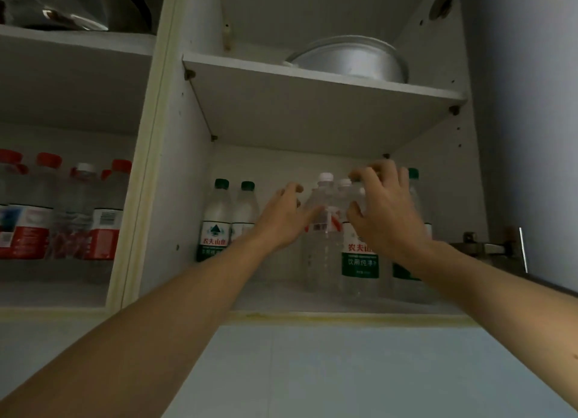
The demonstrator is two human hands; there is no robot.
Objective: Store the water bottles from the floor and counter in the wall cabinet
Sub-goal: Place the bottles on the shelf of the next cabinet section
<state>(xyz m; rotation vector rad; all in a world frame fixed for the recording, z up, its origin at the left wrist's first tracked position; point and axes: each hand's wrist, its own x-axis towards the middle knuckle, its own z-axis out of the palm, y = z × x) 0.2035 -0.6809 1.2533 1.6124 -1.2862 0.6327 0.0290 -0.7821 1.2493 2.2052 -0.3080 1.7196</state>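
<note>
Settling white-capped bottles [325, 230] on the wall cabinet's lower shelf [275, 295] among green-capped bottles [215, 220]; left hand [283, 219] fingers spread, touching; right hand [384, 211] fingers curling around the necks. Next: releasing gently, withdrawing.

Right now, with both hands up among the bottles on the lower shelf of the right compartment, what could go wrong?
1. The white-capped bottles stand tightly packed; the right hand, curled round their tops, could tip one when it pulls away.
2. The left hand reaches in beside the green-capped bottles; its forearm could knock them sideways.
3. The front bottles stand close to the shelf edge, so a nudged one might fall out.
</note>
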